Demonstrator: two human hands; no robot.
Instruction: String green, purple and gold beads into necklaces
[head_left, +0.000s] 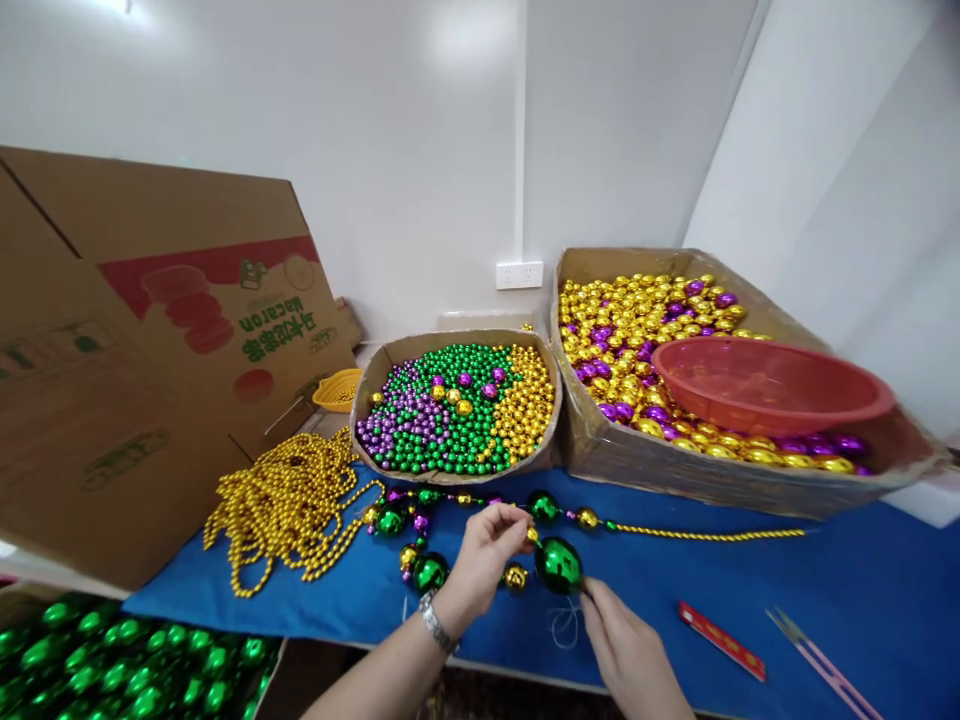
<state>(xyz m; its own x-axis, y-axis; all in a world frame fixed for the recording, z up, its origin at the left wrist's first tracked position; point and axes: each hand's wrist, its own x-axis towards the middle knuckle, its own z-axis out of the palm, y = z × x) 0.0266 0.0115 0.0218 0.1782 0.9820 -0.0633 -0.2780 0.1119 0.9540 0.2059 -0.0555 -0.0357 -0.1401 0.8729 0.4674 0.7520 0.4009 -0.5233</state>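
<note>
My left hand, with a metal watch on its wrist, pinches a small gold bead just left of a large green ball. My right hand has its fingers closed at the lower right side of that green ball; what they grip is too small to make out. A loop of thin clear thread hangs below the ball. Around my left hand curves a strand of green, gold and purple beads on the blue cloth. Its far end is a thin gold bead chain stretching right.
Boxes of small beads and larger gold and purple beads stand behind, the latter holding a red basin. Gold bead strings lie left, beside a cardboard box. A red cutter and pink tweezers lie right.
</note>
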